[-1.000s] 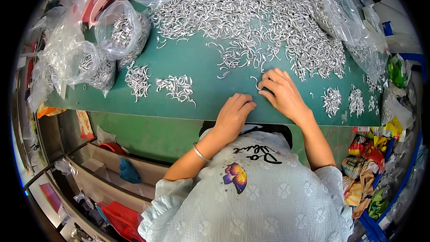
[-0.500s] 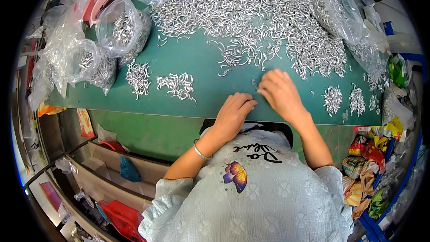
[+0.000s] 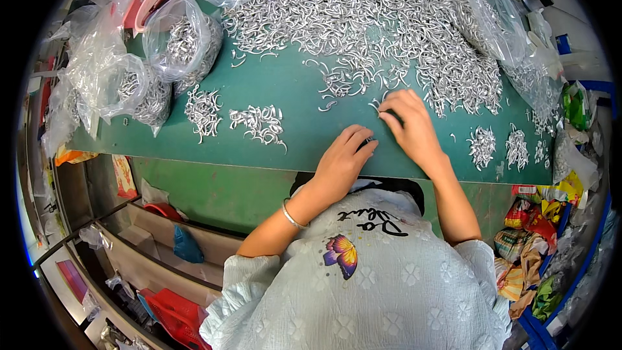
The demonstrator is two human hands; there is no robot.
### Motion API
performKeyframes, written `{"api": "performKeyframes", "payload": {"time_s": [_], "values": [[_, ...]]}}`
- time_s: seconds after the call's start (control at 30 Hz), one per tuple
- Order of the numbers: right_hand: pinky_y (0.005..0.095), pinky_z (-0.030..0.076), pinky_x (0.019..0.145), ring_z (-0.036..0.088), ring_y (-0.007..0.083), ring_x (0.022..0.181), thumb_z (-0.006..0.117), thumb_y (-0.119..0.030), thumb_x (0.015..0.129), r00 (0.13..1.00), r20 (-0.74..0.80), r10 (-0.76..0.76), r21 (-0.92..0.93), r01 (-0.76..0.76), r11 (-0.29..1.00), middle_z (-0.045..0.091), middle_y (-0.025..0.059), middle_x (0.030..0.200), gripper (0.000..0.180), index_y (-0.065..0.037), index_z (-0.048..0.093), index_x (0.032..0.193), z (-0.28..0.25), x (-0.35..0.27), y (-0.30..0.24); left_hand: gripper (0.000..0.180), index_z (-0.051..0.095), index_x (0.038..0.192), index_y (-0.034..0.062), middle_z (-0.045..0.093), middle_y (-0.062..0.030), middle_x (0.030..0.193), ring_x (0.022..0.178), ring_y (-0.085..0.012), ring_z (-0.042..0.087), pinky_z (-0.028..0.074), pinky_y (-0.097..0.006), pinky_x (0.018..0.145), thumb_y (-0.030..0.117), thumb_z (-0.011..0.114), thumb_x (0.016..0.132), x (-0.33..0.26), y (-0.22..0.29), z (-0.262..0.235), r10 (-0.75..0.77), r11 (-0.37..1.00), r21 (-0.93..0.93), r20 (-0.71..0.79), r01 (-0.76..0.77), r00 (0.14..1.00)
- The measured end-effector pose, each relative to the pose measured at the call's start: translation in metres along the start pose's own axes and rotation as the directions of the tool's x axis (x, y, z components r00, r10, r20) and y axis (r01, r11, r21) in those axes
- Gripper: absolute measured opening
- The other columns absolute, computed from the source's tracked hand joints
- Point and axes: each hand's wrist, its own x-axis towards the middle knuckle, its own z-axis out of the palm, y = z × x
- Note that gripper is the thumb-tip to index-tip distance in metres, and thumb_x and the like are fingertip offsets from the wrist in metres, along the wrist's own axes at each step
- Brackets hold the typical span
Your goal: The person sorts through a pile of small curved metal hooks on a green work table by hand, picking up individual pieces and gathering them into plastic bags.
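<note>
At the near edge of the green table (image 3: pixel 295 107), my left hand (image 3: pixel 338 162) is closed, with a small silvery piece (image 3: pixel 370 139) just showing at its fingertips. Farther right, my right hand (image 3: pixel 414 131) curls its thumb and fingers together at a small curved silver metal piece (image 3: pixel 375 105); the fingers partly hide it. Beyond both hands spreads a large heap of similar curved metal pieces (image 3: pixel 363 10). One loose curved piece (image 3: pixel 328 106) lies at the heap's near edge.
Two small piles, one far left (image 3: pixel 203 113) and one beside it (image 3: pixel 258 124), lie left of my hands. Smaller piles (image 3: pixel 482 147) sit at the right. Clear plastic bags of metal parts (image 3: pixel 181 45) stand at left, with others (image 3: pixel 495 23) at right.
My right hand has moved slightly away from me toward the heap, and its thumb and fingers have parted more at the palm. My left hand has shifted a little farther forward and right.
</note>
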Motion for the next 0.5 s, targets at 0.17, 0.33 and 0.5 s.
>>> {"api": "performKeyframes", "payload": {"time_s": [0.17, 0.33, 0.5], "values": [[0.0376, 0.039, 0.080, 0.052, 0.0271, 0.094, 0.070, -0.009, 0.078, 0.991, -0.120, -0.055, -0.140, 0.038, 0.989, 0.059, 0.0082, 0.096, 0.012, -0.005, 0.064, 0.087, 0.004, 0.008, -0.001, 0.030, 0.063, 0.102, 0.0008, 0.058, -0.0112, 0.104, 0.103, -0.0310, 0.055, 0.046, -0.039, 0.085, 0.001, 0.071, 0.074, 0.003, 0.006, -0.003, -0.001, 1.000, 0.022, -0.005, 0.001, 1.000], [0.0372, 0.037, 0.076, 0.051, 0.0260, 0.087, 0.068, -0.006, 0.078, 0.990, -0.128, -0.054, -0.186, 0.030, 0.982, 0.057, 0.0062, 0.088, 0.008, -0.006, 0.063, 0.084, 0.002, 0.005, 0.000, 0.028, 0.063, 0.101, 0.0006, 0.058, -0.0106, 0.103, 0.102, -0.0301, 0.055, 0.045, -0.040, 0.083, 0.001, 0.071, 0.074, -0.002, 0.005, -0.011, -0.020, 0.999, 0.041, -0.005, 0.020, 1.000], [0.0369, 0.037, 0.076, 0.052, 0.0256, 0.085, 0.067, -0.006, 0.077, 0.988, -0.073, -0.135, -0.192, 0.119, 0.974, 0.058, 0.0070, 0.087, 0.007, -0.005, 0.060, 0.077, 0.003, -0.006, -0.026, 0.030, 0.062, 0.103, 0.0012, 0.057, -0.0116, 0.107, 0.104, -0.0304, 0.054, 0.044, -0.041, 0.085, 0.001, 0.071, 0.074, -0.005, 0.005, -0.010, -0.064, 0.997, 0.036, 0.010, 0.064, 0.998]]}}
